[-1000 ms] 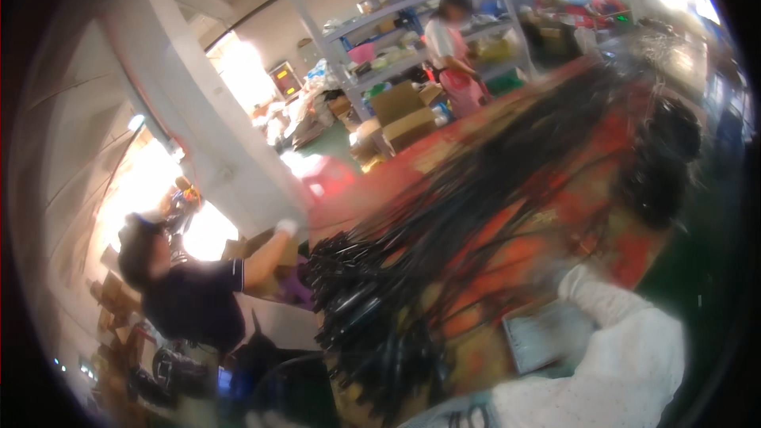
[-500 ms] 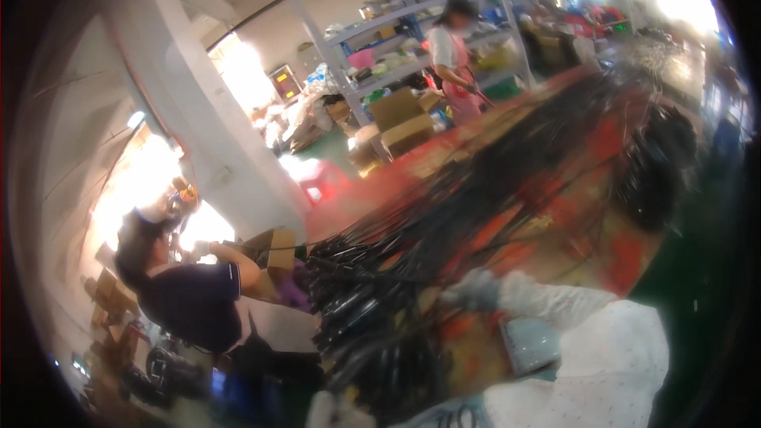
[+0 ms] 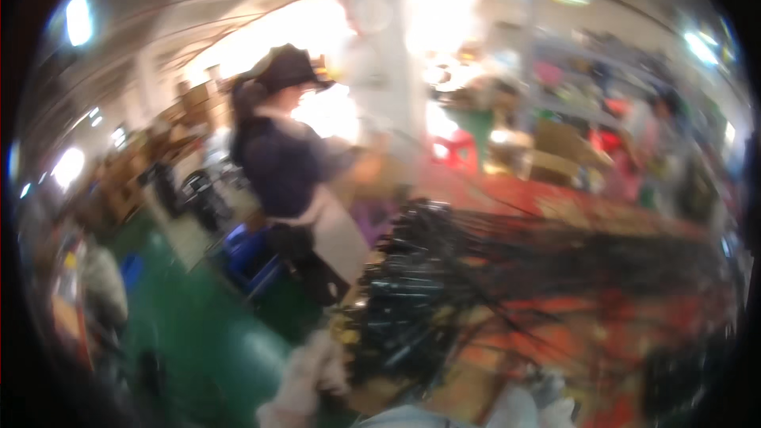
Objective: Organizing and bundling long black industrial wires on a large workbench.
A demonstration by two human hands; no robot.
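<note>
Reaching with the gloved left hand [image 3: 317, 364] (grip too blurred to tell) toward black rods [image 3: 412, 301] at the bench's [image 3: 571, 206] near edge, right hand [image 3: 547, 396] likewise unclear.

Workshop/warehouse: green floor [image 3: 198, 349], stacked cardboard boxes [image 3: 555, 147], stocked shelves [image 3: 571, 87], black rod bundles [image 3: 444, 285] on red tabletop [image 3: 507, 190].

We record a co-worker [image 3: 289, 158] in a dark top, pale apron and dark cap, standing at the end of the red table [image 3: 507, 194]. Behind that person we note a white pillar [image 3: 380, 55] and a red stool [image 3: 458, 150] near its foot. Cardboard boxes [image 3: 559, 147] sit beyond the table, blurred. We list a green floor [image 3: 198, 341] and a blue crate [image 3: 250, 257] beside the co-worker's legs.
</note>
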